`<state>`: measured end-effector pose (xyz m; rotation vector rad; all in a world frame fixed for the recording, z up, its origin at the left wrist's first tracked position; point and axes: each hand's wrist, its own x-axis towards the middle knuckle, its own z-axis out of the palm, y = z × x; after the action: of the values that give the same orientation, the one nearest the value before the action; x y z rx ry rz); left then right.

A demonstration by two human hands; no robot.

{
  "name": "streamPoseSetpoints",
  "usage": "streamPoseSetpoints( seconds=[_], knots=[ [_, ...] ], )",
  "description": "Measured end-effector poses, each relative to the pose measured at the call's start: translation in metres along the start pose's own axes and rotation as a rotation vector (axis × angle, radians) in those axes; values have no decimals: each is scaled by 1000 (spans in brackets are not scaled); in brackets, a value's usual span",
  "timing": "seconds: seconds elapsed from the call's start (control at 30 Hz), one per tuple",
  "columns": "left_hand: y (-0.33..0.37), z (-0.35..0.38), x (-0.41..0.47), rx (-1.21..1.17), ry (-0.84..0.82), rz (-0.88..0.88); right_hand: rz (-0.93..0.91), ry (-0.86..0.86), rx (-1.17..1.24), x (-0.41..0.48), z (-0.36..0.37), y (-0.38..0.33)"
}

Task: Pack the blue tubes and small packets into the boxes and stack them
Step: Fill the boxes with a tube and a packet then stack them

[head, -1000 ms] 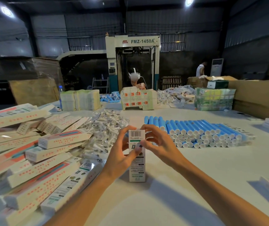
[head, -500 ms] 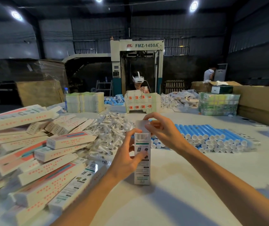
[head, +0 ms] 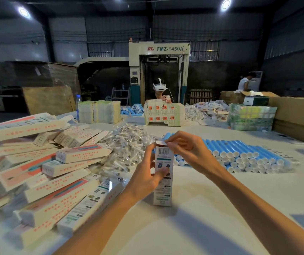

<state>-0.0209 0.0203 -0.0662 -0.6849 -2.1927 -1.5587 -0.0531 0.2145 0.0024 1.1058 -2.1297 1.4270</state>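
Cardboard first, in the head view: a tall, narrow white printed box (head: 163,190) stands upright on the pale table (head: 193,227), with the barcode near its top facing the camera. The left hand (head: 145,179) grips it at mid-height, thumb across the printed front and the other fingers curled round the far side. The right hand (head: 186,151) is at the box's upper end, thumb and forefinger pinching the small white top flap (head: 161,143), which bends over the opening. Whether the flap is tucked in cannot be told, and the box's contents are hidden.

Just behind and to the right of the grip lies a bank of light-blue plastic tubes with white caps (head: 239,151), stacked on their sides with the cap ends toward the camera. Behind and to the left of the grip is a heap of small clear packets (head: 127,144). Further left sprawls a loose pile of long white boxes with orange and teal print (head: 55,177), lying flat and at angles. Well beyond the grip, across the table, a person wearing a white headset (head: 159,87) sits before a machine marked FMZ-1450A (head: 166,48).
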Motion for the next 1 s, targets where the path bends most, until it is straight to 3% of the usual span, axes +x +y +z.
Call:
streamPoseSetpoints(
  seconds=[0.23,0.4,0.83,1.0],
  knots=[
    [-6,2,0,16,20,66,185,81,195,2,6,-1],
    [-6,1,1,-11,10,55,227,37,276,5,2,-4],
    [0,-1,-4,-11,-25,67,266,-166,103,18,-18,-19],
    [1,-2,-4,5,-19,50,298,-114,113,16,-16,-19]
  ],
)
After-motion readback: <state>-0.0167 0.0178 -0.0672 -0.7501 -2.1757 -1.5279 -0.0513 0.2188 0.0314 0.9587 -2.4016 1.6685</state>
